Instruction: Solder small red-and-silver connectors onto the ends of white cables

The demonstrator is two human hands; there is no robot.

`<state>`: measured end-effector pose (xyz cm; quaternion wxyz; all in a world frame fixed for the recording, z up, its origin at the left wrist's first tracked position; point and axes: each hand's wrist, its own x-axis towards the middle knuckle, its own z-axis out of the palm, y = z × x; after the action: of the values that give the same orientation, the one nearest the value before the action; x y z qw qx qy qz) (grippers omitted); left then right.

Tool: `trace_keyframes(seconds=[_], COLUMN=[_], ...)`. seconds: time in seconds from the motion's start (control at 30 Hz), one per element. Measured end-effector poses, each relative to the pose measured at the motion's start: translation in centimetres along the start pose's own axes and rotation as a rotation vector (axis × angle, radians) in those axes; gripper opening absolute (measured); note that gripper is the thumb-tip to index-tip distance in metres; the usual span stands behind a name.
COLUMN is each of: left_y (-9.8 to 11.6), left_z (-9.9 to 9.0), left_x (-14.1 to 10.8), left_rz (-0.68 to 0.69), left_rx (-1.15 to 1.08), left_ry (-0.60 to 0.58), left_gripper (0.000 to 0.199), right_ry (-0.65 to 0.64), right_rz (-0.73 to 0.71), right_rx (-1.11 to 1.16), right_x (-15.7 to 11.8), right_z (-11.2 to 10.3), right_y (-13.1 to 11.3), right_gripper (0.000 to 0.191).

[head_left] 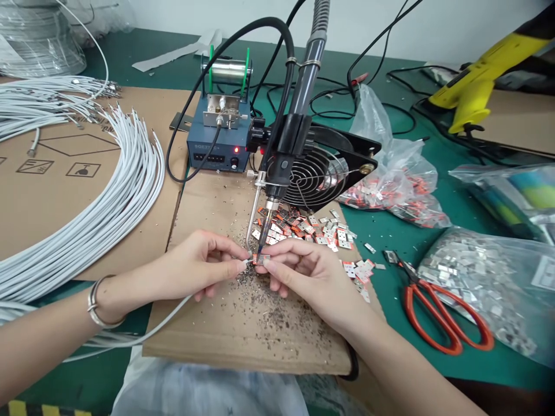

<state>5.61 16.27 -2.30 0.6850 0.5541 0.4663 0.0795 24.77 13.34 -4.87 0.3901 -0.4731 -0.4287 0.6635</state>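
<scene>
The left hand [212, 266], at nine o'clock, pinches a cable [175, 315], the right hand [306, 268], at three, a connector [262, 260], seemingly steadying both beneath the soldering iron [284, 162].

Around my left wrist [113, 296] I wear a shiny, silvery bracelet [91, 305], its narrow, rounded bands sitting loosely. My forearms [403, 353] are bare as far as they show, as are my left grip [207, 264] and right grip [306, 267].
</scene>
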Motion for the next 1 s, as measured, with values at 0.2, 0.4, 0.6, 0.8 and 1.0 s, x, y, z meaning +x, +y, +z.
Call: trace_keyframes(seconds=[0.2,0.4,0.6,0.8,1.0], left_y=[0.55,-0.11,-0.22,-0.11,0.20], left_z=[0.14,0.42,0.69,0.62,0.88], left_x=[-0.14,0.11,0.00,-0.22,-0.38], left_rz=[-0.037,0.145,0.215,0.207,0.182], left_rx=[0.054,0.119,0.169,0.159,0.143], left_ry=[0.035,0.113,0.173,0.179,0.187], left_gripper=[0.019,0.018,0.014,0.013,0.013], right_ry=[-0.003,-0.006,-0.019,-0.053,-0.066], right_rz=[-0.004,-0.005,-0.001,-0.007,-0.016], right_rx=[-0.004,0.002,-0.004,0.007,0.019], right_x=[-0.15,0.01,-0.10,-0.05,-0.15], right_z=[0.07,-0.01,-0.11,-0.07,-0.16], right_y=[-0.08,-0.08,-0.08,-0.33,-0.38], right_gripper=[0.015,0.014,0.015,0.014,0.011])
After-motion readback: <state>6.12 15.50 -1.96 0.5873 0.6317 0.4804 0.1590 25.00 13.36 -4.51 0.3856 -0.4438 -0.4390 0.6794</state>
